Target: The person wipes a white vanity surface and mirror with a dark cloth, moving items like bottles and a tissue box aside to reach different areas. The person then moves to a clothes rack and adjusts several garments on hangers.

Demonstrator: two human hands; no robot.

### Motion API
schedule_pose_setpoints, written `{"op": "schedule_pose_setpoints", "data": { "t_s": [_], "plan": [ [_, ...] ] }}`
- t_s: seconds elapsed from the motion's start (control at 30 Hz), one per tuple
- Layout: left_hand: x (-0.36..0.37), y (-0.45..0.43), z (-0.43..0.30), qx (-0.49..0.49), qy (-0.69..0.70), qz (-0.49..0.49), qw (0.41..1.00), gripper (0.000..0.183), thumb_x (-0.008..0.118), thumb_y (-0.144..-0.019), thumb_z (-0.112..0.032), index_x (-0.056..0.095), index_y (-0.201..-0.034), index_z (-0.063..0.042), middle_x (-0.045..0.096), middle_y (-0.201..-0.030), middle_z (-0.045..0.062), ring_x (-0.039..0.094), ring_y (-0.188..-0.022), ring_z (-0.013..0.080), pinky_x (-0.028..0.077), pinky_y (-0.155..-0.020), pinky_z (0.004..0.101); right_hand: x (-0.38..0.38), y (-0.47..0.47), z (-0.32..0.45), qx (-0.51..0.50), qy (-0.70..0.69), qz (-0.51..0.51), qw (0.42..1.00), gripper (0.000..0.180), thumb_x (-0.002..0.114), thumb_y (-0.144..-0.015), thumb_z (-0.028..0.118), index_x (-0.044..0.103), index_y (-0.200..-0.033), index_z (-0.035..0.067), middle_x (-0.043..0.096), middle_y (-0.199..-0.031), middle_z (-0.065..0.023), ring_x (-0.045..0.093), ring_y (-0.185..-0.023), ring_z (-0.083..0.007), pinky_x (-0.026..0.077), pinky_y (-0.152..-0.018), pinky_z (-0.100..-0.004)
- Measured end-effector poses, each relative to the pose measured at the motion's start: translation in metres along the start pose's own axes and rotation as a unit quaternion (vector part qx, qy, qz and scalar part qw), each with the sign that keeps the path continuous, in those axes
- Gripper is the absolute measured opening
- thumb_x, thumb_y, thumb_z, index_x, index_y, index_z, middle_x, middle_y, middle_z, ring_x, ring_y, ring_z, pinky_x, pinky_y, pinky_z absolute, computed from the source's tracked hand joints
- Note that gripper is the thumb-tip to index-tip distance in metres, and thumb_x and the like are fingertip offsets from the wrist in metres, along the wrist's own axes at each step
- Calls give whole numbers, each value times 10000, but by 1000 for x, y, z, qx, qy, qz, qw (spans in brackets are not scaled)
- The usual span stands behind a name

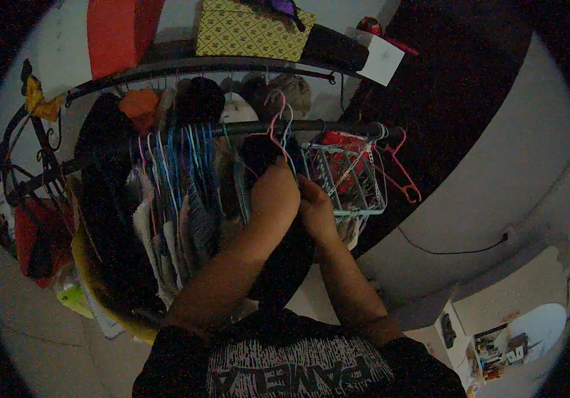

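Note:
My left hand (277,186) is raised at the middle of the rack, its fingers closed around the lower part of a pink clothes hanger (274,119). Just to its right, my right hand (315,206) has its fingertips pinched at dark cloth, close to a white hanger (291,117). A dark garment (285,263) hangs below and between both hands. The black rail (245,128) of the clothes rack runs behind the hangers. Whether either hook rests on the rail cannot be told. It is dim, and the fingertips are partly hidden.
Clothes on blue and white hangers (198,149) crowd the rail to the left. At right hang a pale rectangular drying rack (359,213) and a red hanger (404,174). Caps (200,99) hang behind. A yellow patterned box (255,35) and a white box (384,59) stand above.

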State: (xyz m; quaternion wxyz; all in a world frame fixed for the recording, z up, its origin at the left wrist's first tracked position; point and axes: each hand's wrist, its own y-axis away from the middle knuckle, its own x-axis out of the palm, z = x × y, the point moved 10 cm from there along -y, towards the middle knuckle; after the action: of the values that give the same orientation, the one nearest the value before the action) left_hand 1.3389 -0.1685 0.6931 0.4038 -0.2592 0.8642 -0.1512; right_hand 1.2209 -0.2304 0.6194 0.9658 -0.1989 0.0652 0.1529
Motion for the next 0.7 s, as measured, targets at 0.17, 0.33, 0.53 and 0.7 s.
{"op": "schedule_pose_setpoints", "data": {
  "t_s": [0.17, 0.33, 0.53, 0.7],
  "plan": [
    [37, 7, 44, -44, 31, 62, 997, 313, 410, -874, -109, 487, -1146, 26, 616, -956, 254, 617, -867, 394, 500, -718, 474, 12, 22, 29, 1, 22, 22, 1000, 566, 480, -745, -99, 423, -1304, -31, 508, -1281, -160, 481, -1191, -231, 365, -995, -317],
    [82, 48, 69, 4, 112, 77, 991, 486, 414, -873, -123, 333, -1346, -42, 602, -955, 273, 607, -871, 406, 490, -687, 484, 17, 30, 16, -18, 71, 31, 997, 605, 462, -731, -105, 407, -1326, -13, 501, -1293, -149, 477, -1197, -225, 357, -995, -307],
    [101, 98, 73, -46, 96, 251, 962, 600, 428, -866, -100, 189, -1416, -94, 596, -958, 252, 596, -855, 405, 472, -738, 465, 28, 63, 25, -1, 203, 45, 978, 602, 455, -727, -107, 418, -1320, -11, 515, -1276, -141, 506, -1153, -216, 376, -968, -300],
    [55, 96, 70, 36, 244, 13, 969, 461, 421, -880, -40, 340, -1333, -61, 575, -915, 204, 574, -787, 334, 460, -705, 410, 29, 77, 46, 4, 66, 30, 997, 593, 454, -721, -99, 438, -1308, -10, 551, -1215, -117, 525, -1105, -201, 392, -943, -297]
  ]
}}
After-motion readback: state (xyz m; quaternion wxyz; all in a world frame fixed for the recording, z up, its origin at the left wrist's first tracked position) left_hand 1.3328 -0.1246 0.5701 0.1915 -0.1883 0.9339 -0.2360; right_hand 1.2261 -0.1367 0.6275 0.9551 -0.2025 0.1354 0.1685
